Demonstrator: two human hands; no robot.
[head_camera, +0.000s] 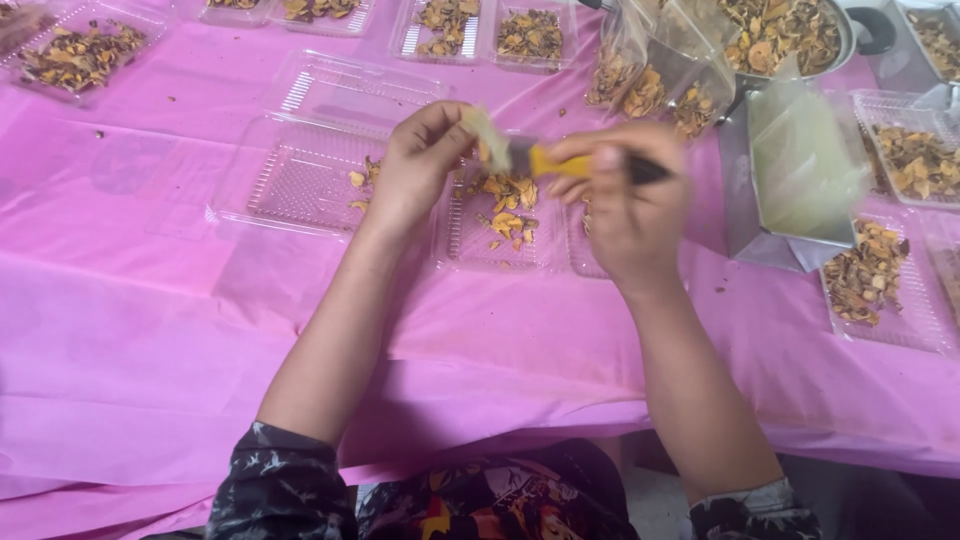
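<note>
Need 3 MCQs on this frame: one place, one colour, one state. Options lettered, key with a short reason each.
1. Where is the knife?
A. in the right hand
B. flat on the cloth
C. in the pot

2. What colour is the table cloth?
A. white
B. pink
C. green

3. What state is the open tray by the left hand in?
A. heaped full
B. lid shut
C. nearly bare, a few pieces

Key:
1 A, the right hand grips the yellow and black handle over a tray.
2 B, pink sheet covers the whole table.
3 C, only a few orange pieces lie at its right edge, and its lid is folded back.
</note>
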